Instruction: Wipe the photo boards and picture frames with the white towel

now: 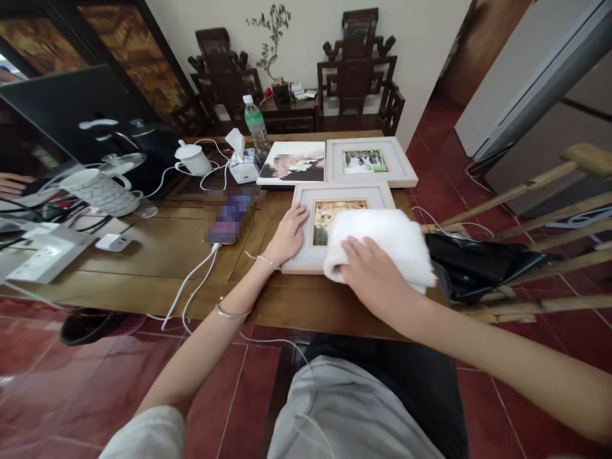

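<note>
A light wooden picture frame (299, 262) with a small photo lies flat on the table in front of me. My left hand (290, 234) grips its left side, the fingers resting over the border. A folded white towel (387, 239) covers the frame's right part. My right hand (366, 271) is closed on the towel's near left portion and presses it against the frame; the thumb side is partly hidden. Just behind lie a second framed photo (406, 167) and a white panel with a picture (291, 162).
Left on the wooden table (182, 264) are a charging phone (229, 220), a power strip (50, 252), a patterned mug (100, 194), a lidded cup (194, 159), a tissue box (245, 167) and a green bottle (257, 127). A black bag (482, 261) sits right. Another person's hand (12, 185) shows far left.
</note>
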The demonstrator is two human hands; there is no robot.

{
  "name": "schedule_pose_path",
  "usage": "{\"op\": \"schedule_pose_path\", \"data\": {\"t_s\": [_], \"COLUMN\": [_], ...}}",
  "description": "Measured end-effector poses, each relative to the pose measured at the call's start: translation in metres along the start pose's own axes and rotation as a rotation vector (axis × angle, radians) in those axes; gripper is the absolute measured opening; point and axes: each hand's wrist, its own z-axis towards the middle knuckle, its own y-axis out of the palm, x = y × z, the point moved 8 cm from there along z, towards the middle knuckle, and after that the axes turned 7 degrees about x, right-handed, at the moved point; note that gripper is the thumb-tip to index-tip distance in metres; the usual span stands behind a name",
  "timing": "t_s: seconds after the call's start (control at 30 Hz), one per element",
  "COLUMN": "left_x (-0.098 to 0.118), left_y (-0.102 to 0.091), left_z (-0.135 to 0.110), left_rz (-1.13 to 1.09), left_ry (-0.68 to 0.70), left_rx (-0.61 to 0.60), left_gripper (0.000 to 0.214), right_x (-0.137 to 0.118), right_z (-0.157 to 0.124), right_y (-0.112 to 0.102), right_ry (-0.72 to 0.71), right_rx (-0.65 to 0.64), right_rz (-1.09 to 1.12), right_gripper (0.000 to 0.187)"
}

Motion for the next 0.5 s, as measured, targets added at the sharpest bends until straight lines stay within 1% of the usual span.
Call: {"op": "schedule_pose_path", "data": {"t_s": [0.07, 0.13, 0.23, 0.33, 0.4, 0.5], "left_x": [-0.001, -0.001, -0.001, 0.0, 0.0, 0.0], "left_y": [0.001, 0.001, 0.002, 0.002, 0.002, 0.002], "left_z": [0.0, 0.0, 0.0, 0.001, 0.001, 0.001], "left_rz": [-0.008, -0.01, -0.004, 0.007, 0.017, 0.026], "left_ry": [0.004, 0.005, 0.01, 0.014, 0.012, 0.013], "left_rx": [0.008, 0.016, 0.019, 0.017, 0.013, 0.002], "left_gripper": [0.057, 0.057, 0.056, 0.056, 0.056, 0.057], "right_x": [0.021, 0.042, 0.07, 0.09, 0.103, 0.12], "right_z": [-0.022, -0.041, -0.053, -0.04, -0.021, 0.015], "right_y": [0.003, 0.005, 0.01, 0.021, 0.031, 0.044], "right_ry": [0.049, 0.076, 0.078, 0.072, 0.091, 0.15], "right_rx": [-0.041, -0.056, -0.037, -0.024, -0.015, 0.031], "right_rz": [-0.037, -0.047, -0.025, -0.01, -0.022, -0.049], "right_gripper": [0.027, 0.029, 0.035, 0.043, 0.046, 0.045]}}
